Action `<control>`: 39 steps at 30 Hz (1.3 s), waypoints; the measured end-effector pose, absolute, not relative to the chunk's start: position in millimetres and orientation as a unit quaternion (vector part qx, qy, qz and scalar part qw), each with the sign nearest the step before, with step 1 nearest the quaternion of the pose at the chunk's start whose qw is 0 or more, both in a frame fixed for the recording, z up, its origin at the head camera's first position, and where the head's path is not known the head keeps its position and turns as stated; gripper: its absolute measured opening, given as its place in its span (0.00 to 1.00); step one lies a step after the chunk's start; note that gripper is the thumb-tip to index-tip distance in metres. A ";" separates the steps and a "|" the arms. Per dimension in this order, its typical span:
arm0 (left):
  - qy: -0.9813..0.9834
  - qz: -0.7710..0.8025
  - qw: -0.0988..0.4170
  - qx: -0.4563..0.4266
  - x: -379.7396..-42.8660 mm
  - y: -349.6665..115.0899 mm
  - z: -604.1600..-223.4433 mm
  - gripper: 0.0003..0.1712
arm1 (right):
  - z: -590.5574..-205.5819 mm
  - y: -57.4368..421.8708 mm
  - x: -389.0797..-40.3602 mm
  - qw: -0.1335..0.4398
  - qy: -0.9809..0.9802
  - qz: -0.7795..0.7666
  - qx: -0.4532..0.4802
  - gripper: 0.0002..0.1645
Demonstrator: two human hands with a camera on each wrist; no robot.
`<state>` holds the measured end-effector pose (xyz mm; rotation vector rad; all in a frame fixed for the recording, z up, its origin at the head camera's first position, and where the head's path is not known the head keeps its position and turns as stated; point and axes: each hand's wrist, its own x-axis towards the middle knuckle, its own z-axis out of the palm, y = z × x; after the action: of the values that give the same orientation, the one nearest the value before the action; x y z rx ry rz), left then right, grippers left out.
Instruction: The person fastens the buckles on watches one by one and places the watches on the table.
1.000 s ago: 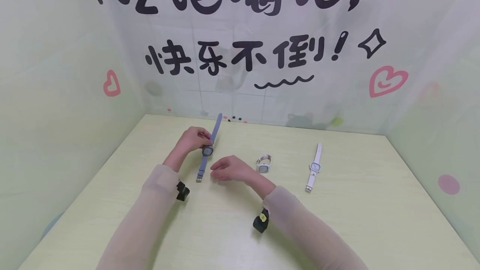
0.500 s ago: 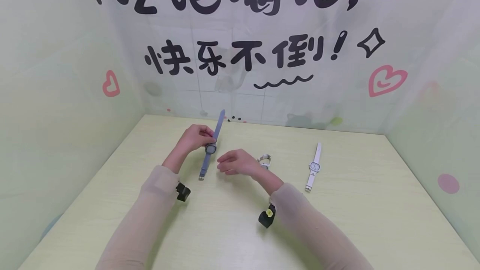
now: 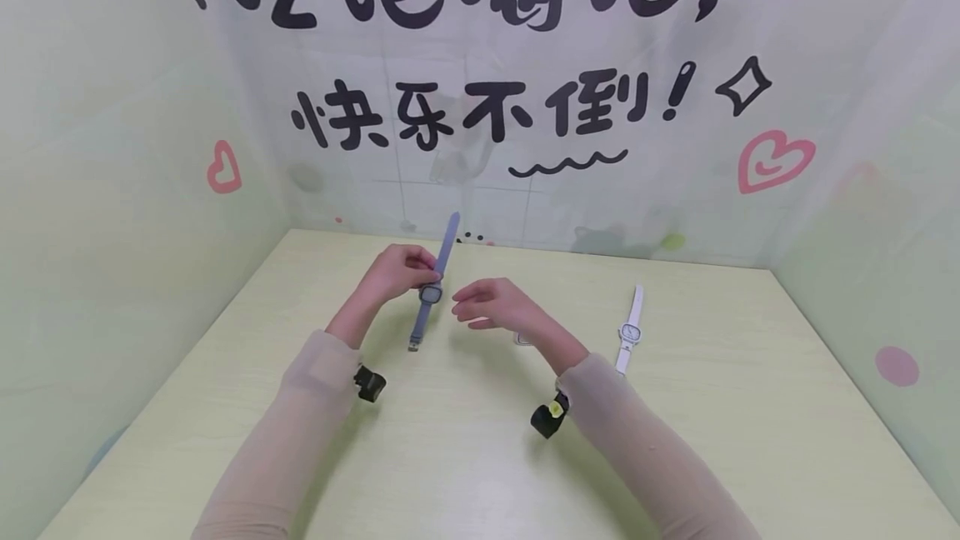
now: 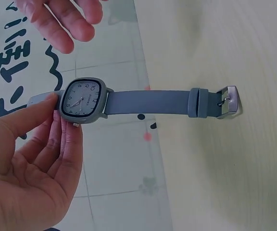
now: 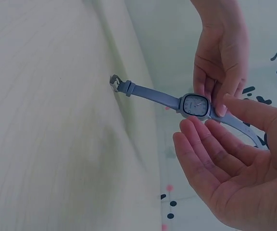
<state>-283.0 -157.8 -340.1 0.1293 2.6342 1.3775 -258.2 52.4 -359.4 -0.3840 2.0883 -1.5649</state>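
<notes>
My left hand (image 3: 397,272) pinches a blue-grey wristwatch (image 3: 432,287) at its case, lifted off the pale table (image 3: 465,457); the strap hangs straight with the buckle end low. In the left wrist view the thumb and fingers grip the watch case (image 4: 82,100), the strap and metal buckle (image 4: 227,102) reaching right. My right hand (image 3: 495,304) hovers just right of the watch, fingers straight and relaxed, holding nothing. In the right wrist view its palm (image 5: 234,166) sits under the watch face (image 5: 195,105) without touching it.
A white strap watch (image 3: 631,330) lies flat on the table to the right. A second white watch (image 3: 519,338) is mostly hidden behind my right wrist. Printed walls close the table at the back and both sides.
My left hand has raised the blue-grey watch a little, up and to the right. My right hand has lifted off the table and risen toward the watch, covering the small white watch.
</notes>
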 end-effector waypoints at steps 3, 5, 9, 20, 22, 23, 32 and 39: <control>0.881 0.464 0.083 0.049 -282.2 -155.9 -338.8 0.14 | -354.1 55.7 -260.4 0.243 0.766 -0.579 -0.139 0.23; 0.878 0.468 0.085 0.052 -281.6 -154.5 -337.9 0.14 | -349.9 57.4 -260.9 0.236 0.768 -0.579 -0.138 0.23; 0.874 0.475 0.089 0.060 -279.6 -151.0 -335.0 0.13 | -342.9 60.9 -261.5 0.217 0.774 -0.578 -0.141 0.23; 0.869 0.480 0.087 0.084 -272.9 -136.8 -326.9 0.12 | -331.4 69.6 -263.0 0.179 0.775 -0.586 -0.153 0.24; 0.866 0.484 0.088 0.086 -271.7 -134.2 -326.0 0.12 | -330.9 70.6 -263.6 0.171 0.776 -0.586 -0.156 0.24; 0.865 0.486 0.089 0.087 -271.1 -132.9 -325.7 0.12 | -330.7 70.9 -263.8 0.167 0.776 -0.587 -0.158 0.24; 0.861 0.490 0.088 0.106 -266.1 -122.5 -324.7 0.11 | -330.4 73.4 -265.1 0.118 0.777 -0.602 -0.143 0.23; 0.855 0.496 0.091 0.122 -261.4 -115.7 -325.6 0.10 | -329.8 74.7 -262.8 0.083 0.752 -0.641 -0.129 0.20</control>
<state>-261.4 -115.7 -325.6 0.3626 2.5399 1.4732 -262.8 74.7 -329.8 -0.3850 2.2454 -1.9132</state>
